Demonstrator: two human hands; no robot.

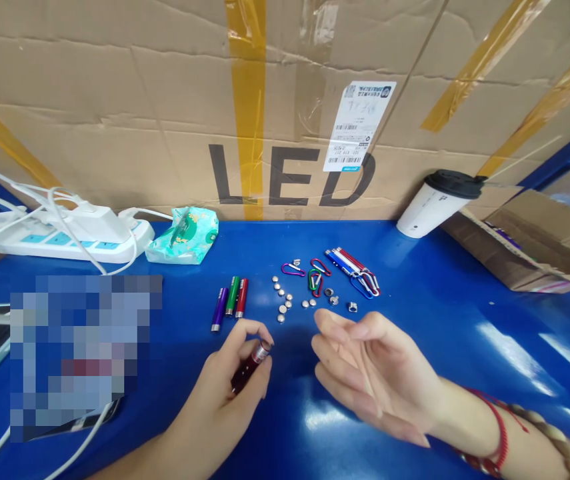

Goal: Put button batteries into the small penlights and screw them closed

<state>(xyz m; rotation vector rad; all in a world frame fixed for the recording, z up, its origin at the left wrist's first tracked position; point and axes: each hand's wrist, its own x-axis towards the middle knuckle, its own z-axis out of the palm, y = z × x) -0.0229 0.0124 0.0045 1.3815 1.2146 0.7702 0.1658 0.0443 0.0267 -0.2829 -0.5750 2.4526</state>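
Fingers of my left hand point(219, 387) are curled round a dark red tube point(246, 375), held at a slant near the middle of the scene. My index finger bends over toward its silver end, which points up and to the right, and my thumb lies along its right side, so the grip is snug.

My right hand point(389, 383) sits across from it with the palm turned up, fingers loosely bent and thumb spread, a relaxed, cupped shape well apart from the tube.

Just beyond my left hand, a purple tube point(219, 310), a green tube point(232, 297) and a red tube point(242, 298) lie side by side on the blue table point(435, 300). To their right are small round batteries point(289, 297), and past my right fingertips lie some metal caps point(353, 307). Farther off I see a purple clip point(292, 274) and a bunch of tubes point(345, 261) with clips, at the far right.
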